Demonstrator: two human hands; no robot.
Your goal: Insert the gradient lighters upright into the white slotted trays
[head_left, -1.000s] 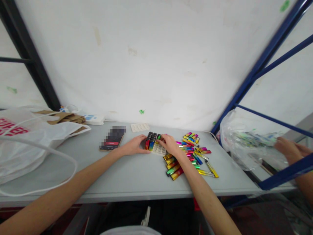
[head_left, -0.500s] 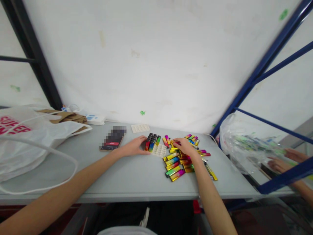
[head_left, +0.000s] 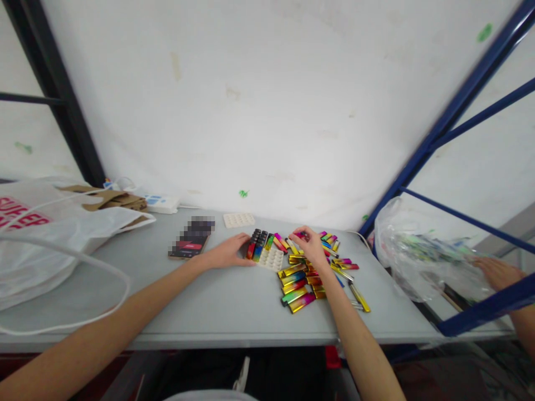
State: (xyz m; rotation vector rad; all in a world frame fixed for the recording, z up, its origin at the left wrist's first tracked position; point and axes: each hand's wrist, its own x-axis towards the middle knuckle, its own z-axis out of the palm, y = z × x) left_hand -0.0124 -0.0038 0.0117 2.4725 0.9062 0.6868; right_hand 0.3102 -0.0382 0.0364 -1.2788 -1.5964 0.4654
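My left hand (head_left: 228, 253) rests on the grey table (head_left: 217, 303) with its fingers against the left side of a white tray (head_left: 272, 258) that has round sockets. Several coloured sticks with black caps (head_left: 259, 244) stand in the tray's left rows. My right hand (head_left: 308, 247) hovers over a heap of shiny multicoloured sticks (head_left: 309, 275) to the right of the tray. Its fingers pinch a pink stick (head_left: 300, 235) lifted a little above the heap.
A phone (head_left: 190, 239) lies left of the tray, and a second empty white tray (head_left: 238, 219) sits by the wall. A white plastic bag (head_left: 45, 245) and brown paper fill the left. At the right, another person's hand (head_left: 499, 273) reaches into a clear plastic bag (head_left: 422, 259) behind a blue frame (head_left: 480, 309).
My right hand left the tray, went right to the heap of sticks and has picked one up. My left hand has stayed on the tray.
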